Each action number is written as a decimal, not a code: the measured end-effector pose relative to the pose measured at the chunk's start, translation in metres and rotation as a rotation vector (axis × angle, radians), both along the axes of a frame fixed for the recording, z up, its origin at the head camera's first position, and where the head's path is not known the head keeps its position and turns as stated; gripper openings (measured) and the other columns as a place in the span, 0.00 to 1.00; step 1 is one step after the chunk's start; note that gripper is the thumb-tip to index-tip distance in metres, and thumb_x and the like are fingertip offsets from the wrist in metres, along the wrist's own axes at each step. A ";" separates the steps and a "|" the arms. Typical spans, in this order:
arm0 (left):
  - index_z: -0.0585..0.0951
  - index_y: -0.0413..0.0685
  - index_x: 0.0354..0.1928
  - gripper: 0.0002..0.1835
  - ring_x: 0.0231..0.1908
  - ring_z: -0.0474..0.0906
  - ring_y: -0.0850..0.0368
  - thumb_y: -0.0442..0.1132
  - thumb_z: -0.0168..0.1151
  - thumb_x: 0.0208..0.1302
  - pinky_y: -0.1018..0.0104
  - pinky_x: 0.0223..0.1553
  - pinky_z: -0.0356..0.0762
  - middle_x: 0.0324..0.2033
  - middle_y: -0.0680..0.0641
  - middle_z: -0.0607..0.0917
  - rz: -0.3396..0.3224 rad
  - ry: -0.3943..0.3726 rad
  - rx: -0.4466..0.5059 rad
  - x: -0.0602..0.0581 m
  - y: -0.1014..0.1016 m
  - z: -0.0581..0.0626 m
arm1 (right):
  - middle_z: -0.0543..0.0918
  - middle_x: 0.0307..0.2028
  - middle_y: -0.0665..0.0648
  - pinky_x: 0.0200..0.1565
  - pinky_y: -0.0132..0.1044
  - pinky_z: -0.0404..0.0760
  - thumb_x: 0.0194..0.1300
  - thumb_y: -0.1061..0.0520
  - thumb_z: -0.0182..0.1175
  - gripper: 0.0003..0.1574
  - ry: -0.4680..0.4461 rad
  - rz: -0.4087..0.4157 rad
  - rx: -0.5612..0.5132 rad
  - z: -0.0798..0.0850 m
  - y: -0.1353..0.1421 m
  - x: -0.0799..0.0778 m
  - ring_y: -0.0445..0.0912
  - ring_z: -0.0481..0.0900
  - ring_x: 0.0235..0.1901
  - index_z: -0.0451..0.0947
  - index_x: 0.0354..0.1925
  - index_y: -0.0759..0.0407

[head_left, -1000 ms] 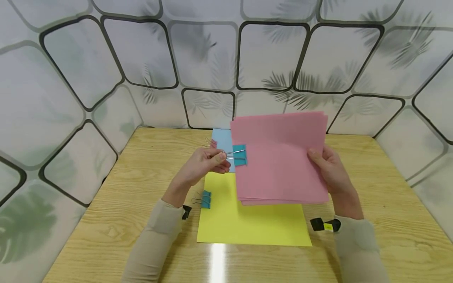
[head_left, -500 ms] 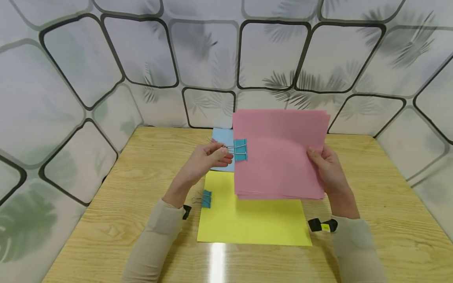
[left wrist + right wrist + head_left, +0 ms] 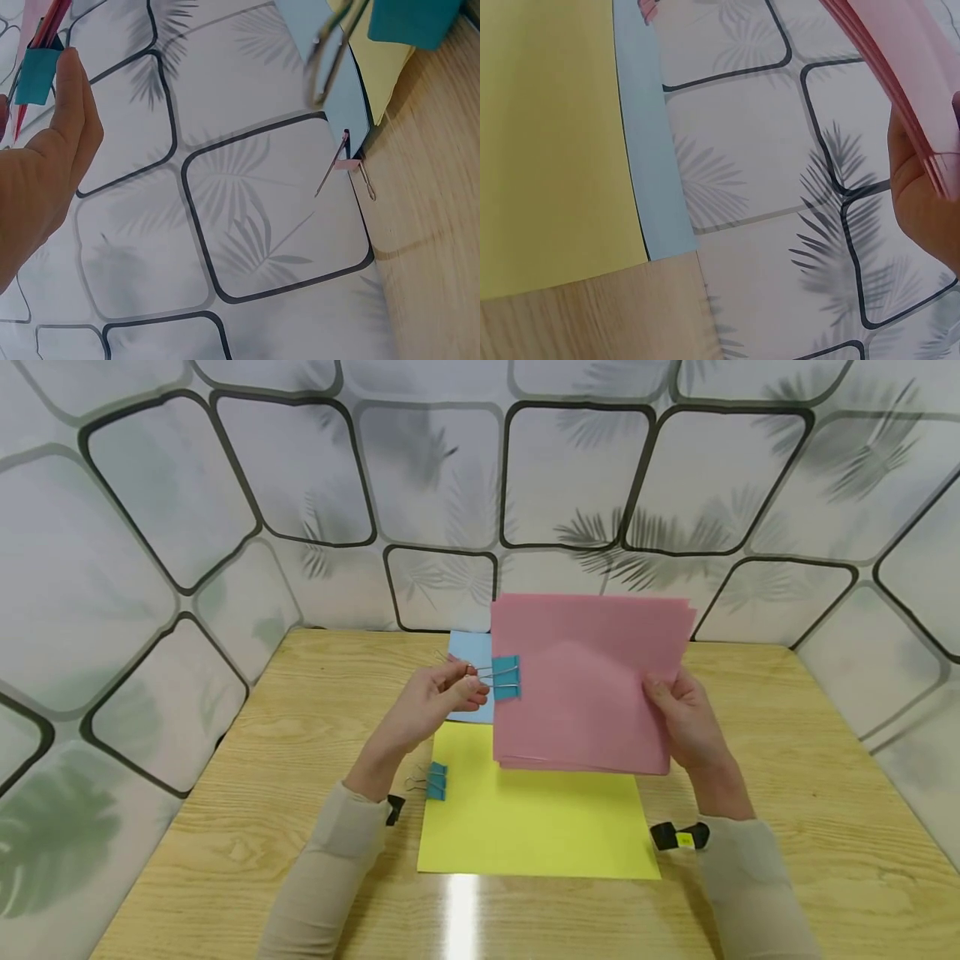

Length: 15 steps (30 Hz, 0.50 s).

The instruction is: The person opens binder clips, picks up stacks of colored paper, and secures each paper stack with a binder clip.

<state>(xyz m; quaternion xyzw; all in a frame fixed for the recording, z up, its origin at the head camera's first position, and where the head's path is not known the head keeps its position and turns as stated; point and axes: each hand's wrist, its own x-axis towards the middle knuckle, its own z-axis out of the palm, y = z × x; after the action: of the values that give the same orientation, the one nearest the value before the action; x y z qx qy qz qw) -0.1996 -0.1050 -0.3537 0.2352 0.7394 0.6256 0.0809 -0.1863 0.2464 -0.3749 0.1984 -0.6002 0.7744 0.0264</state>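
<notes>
A stack of pink paper (image 3: 585,693) is held up above the table, its sheets slightly fanned at the edges. On its left edge sits a teal binder clip (image 3: 506,677), also seen in the left wrist view as a teal clip (image 3: 37,76) around pink sheets. My left hand (image 3: 435,697) pinches the wire handles of that clip between thumb and fingers. At the stack's right edge my right hand (image 3: 690,718) grips the sheets, thumb in front and fingers behind. The right wrist view shows this hand (image 3: 926,199) at the sheets' edge.
Yellow paper (image 3: 540,835) lies on the wooden table (image 3: 300,735), a second teal binder clip (image 3: 437,782) on its left edge. Behind it lies light blue paper (image 3: 470,649), partly hidden by the stack, with a pink clip (image 3: 346,164). A patterned wall covering (image 3: 442,477) rises behind.
The pink stack has risen slightly, and its lower right corner has shifted left and up. My right hand has moved a little left with it; my left hand keeps its pinch on the clip.
</notes>
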 end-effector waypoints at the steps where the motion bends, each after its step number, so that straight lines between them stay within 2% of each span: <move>1: 0.73 0.29 0.60 0.20 0.51 0.82 0.41 0.40 0.52 0.77 0.59 0.52 0.81 0.50 0.32 0.82 0.005 0.003 -0.008 0.000 0.000 0.000 | 0.84 0.39 0.50 0.35 0.33 0.85 0.78 0.60 0.45 0.16 0.002 -0.002 0.004 -0.001 0.000 -0.001 0.40 0.85 0.35 0.75 0.56 0.51; 6: 0.74 0.33 0.54 0.18 0.50 0.81 0.45 0.43 0.53 0.76 0.61 0.53 0.80 0.47 0.36 0.83 0.025 0.012 -0.034 -0.001 0.002 0.000 | 0.83 0.41 0.49 0.37 0.32 0.85 0.78 0.61 0.46 0.17 0.017 -0.022 0.069 -0.004 0.001 -0.003 0.40 0.85 0.37 0.73 0.59 0.52; 11: 0.73 0.29 0.60 0.22 0.47 0.83 0.43 0.42 0.51 0.77 0.58 0.51 0.82 0.47 0.31 0.82 0.014 -0.022 -0.030 -0.001 -0.001 -0.001 | 0.83 0.42 0.49 0.37 0.33 0.85 0.78 0.60 0.46 0.18 0.008 -0.028 0.121 -0.003 0.003 -0.002 0.40 0.85 0.37 0.70 0.63 0.54; 15: 0.73 0.25 0.59 0.22 0.43 0.84 0.45 0.40 0.51 0.77 0.56 0.48 0.83 0.45 0.29 0.82 -0.015 -0.074 0.002 -0.002 -0.003 -0.001 | 0.82 0.42 0.49 0.38 0.34 0.85 0.78 0.58 0.47 0.19 -0.012 -0.035 0.130 0.000 0.002 -0.001 0.40 0.85 0.37 0.69 0.63 0.54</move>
<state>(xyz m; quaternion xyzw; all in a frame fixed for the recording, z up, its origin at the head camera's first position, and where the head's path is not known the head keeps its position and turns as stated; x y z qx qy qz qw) -0.2013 -0.1079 -0.3544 0.2175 0.7337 0.6339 0.1125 -0.1875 0.2484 -0.3749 0.1843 -0.6529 0.7343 0.0235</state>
